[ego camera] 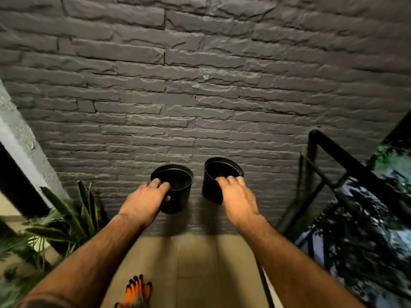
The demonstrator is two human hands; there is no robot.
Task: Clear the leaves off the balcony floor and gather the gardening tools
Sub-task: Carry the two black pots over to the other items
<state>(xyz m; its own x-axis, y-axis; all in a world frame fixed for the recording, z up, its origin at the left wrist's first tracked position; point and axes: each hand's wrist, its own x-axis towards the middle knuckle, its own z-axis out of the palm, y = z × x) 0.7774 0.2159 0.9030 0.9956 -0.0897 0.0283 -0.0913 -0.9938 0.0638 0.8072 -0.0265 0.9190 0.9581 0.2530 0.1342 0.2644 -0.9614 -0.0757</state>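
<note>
Black pots: left hand (145, 202) grips left pot (178, 192) rim; right hand (235, 196) grips right pot (213, 181) rim.

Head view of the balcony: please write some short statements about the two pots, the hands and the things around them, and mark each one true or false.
1. Each hand holds one black pot by its rim. True: the left hand grips the left pot and the right hand grips the right pot.
2. The two pots are stacked one inside the other. False: they are apart, side by side.
3. The wall behind the pots is dark stone-like brick. True.
4. The orange gloves are worn on the hands. False: both hands are bare; the gloves are low in the view, near the floor.
5. A green plant stands on the person's right. False: it is on the left; a black railing is on the right.
</note>
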